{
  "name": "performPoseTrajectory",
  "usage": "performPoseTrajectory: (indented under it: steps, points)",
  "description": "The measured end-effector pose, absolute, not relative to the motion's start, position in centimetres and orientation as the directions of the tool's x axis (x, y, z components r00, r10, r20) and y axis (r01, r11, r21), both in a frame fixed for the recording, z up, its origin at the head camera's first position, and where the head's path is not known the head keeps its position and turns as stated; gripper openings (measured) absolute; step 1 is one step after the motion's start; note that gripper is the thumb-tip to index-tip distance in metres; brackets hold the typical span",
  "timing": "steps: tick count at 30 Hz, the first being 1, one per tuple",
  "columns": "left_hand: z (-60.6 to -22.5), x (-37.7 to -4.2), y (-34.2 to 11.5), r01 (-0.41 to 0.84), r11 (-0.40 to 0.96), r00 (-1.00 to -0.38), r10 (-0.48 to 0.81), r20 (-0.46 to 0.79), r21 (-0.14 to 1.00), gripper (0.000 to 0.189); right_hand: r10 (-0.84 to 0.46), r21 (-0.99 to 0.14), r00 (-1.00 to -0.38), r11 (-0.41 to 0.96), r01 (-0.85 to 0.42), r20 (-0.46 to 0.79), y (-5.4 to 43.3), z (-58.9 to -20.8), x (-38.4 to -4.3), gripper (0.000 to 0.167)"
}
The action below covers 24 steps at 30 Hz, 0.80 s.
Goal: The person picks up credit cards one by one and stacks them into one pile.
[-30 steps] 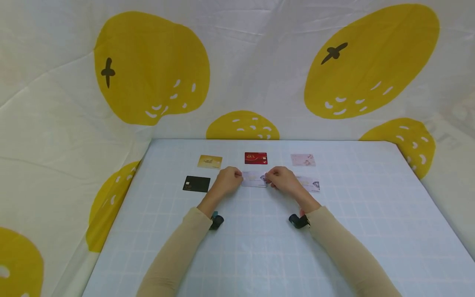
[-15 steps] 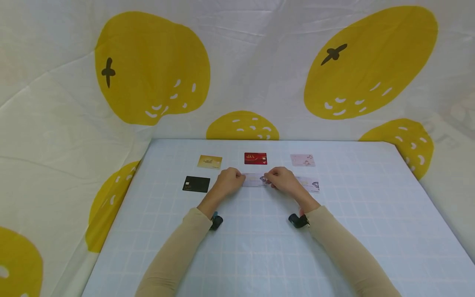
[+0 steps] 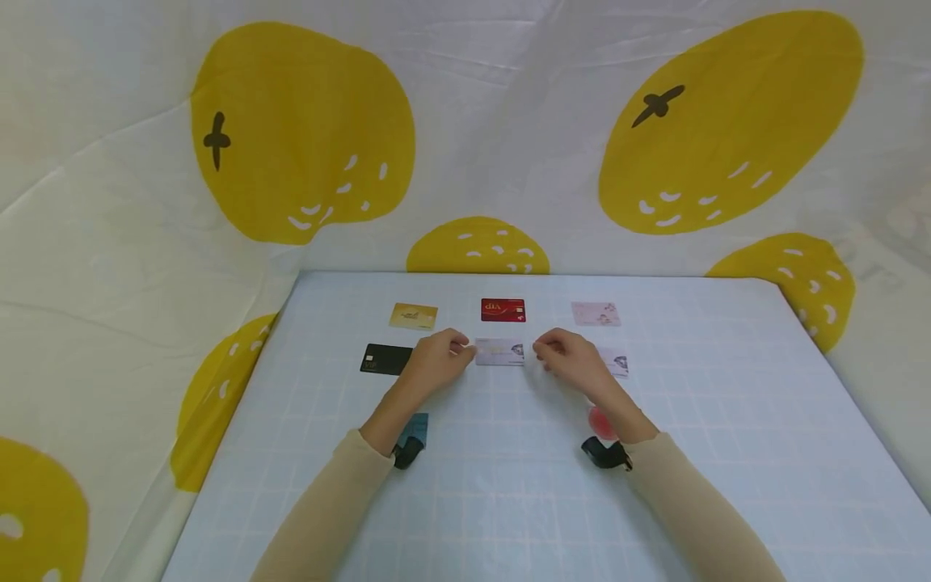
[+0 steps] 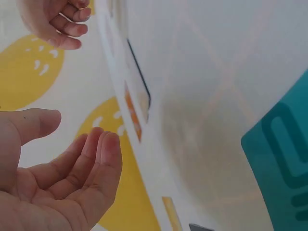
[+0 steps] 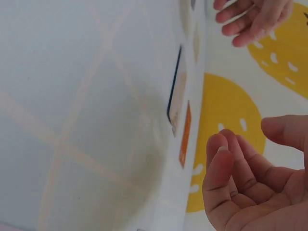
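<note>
A pale lilac card (image 3: 499, 352) with a dark emblem at its right end lies flat on the table between the two hands. Left of it is the left hand (image 3: 440, 357), its fingertips close to the card's edge; the left wrist view shows thumb and fingers apart, holding nothing. The right hand (image 3: 573, 357) is just off the card's right end, fingers loosely bent and the thumb separate in the right wrist view. Partly covered by that hand is a similar lilac card (image 3: 617, 362). Behind the left hand, a black card (image 3: 380, 359) is partly hidden.
Along the far side lie a gold card (image 3: 413, 316), a red VIP card (image 3: 503, 310) and a pale pink card (image 3: 596, 314). Under the left wrist is a teal card (image 3: 419, 426); by the right wrist, a round pinkish-red patch (image 3: 602, 423). Patterned cloth (image 3: 502, 162) hangs behind the table.
Both hands have let go of the middle lilac card and drawn apart, wrists moving outward and nearer. More of the teal card and the round patch shows. The lilac card stays in place.
</note>
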<state>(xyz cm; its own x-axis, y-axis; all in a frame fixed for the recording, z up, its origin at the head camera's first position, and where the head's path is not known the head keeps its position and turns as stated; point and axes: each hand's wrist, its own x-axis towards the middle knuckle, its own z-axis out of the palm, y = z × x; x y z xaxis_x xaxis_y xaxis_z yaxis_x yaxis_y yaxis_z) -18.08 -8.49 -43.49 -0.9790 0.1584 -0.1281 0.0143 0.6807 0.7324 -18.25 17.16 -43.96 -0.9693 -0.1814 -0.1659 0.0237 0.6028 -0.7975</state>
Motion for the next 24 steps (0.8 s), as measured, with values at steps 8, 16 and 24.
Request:
performPoseTrajectory:
  steps: [8, 16, 24]
  points:
    - [-42.5, -14.7, -9.6, 0.07, 0.613, -0.988, 0.149, -0.029, 0.787, 0.032, -0.181, -0.83, -0.982, 0.555, -0.055, -0.055, 18.3, -43.1, -15.3, 0.026]
    - [-43.2, -10.9, -10.3, 0.081, 0.567, -0.993, 0.113, 0.02, 0.82, 0.027, -0.178, -0.84, -0.984, 0.535, -0.088, -0.01, 19.1, -43.3, -12.6, 0.032]
    - [-44.0, -8.2, -10.6, 0.063, 0.557, -0.994, 0.113, 0.0, 0.828, 0.027, -0.174, -0.839, -0.984, 0.533, -0.112, 0.021, 19.7, -44.2, -10.9, 0.024]
